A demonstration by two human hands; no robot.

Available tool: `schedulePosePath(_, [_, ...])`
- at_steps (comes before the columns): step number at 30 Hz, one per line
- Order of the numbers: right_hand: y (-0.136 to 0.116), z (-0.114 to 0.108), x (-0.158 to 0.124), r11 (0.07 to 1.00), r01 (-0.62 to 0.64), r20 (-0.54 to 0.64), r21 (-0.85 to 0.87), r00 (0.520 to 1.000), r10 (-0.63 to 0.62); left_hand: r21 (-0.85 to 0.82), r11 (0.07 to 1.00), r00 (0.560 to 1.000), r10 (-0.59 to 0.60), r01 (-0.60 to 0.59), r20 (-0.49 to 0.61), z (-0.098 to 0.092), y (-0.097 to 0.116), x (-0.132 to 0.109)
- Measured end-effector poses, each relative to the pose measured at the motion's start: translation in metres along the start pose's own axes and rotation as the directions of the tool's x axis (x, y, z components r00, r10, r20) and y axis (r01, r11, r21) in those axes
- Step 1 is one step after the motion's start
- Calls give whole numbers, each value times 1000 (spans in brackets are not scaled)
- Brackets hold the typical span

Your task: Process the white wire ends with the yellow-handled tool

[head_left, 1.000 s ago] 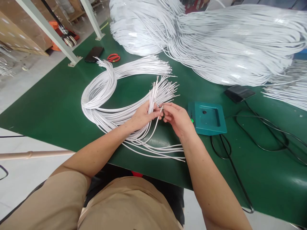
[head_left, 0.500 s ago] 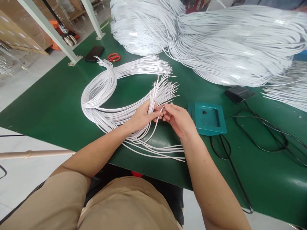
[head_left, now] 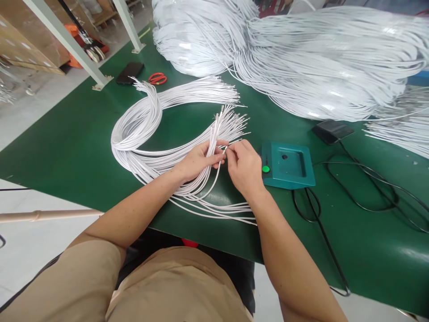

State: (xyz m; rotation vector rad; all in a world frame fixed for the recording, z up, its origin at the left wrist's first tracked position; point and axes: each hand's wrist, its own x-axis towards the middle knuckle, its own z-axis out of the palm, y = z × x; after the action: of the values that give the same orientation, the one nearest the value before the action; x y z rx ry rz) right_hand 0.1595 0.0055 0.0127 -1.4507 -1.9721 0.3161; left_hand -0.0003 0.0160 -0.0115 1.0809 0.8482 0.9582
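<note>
My left hand [head_left: 197, 161] is closed round a bunch of thin white wires [head_left: 140, 134] that loops out to the left over the green table [head_left: 67, 143]; their stripped ends fan up above my fingers. Beside it, my right hand [head_left: 244, 166] pinches the tip of a single white wire [head_left: 214, 176] pulled from the bunch, knuckles turned up. Both hands touch near the wire ends. A teal box [head_left: 288, 164] with a green button [head_left: 266, 169] sits just right of my right hand.
Huge heaps of white wire [head_left: 318, 58] fill the far side of the table. A black pedal [head_left: 332, 131] with black cables [head_left: 362, 188] lies at the right. Red scissors [head_left: 157, 78] and a black phone [head_left: 130, 72] lie far left by a metal leg.
My right hand has rolled over, palm now down, and drawn closer to the left hand. The green button on the teal box has come into sight.
</note>
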Motion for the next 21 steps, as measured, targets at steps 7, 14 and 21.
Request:
schedulePosePath(7, [10,-18,3,868,235,109,-437,972,-208,33,999,995,-8,11,-96,3,2,8])
schedulePosePath(14, [30,-27,6,854,164,164,-494,982,-94,278,961,985,60,-13,-162,4,-6,17])
schedulePosePath(21, [31,-27,7,847,219,179,-484,972,-149,413,909,978,133,-57,-159,4,-10,18])
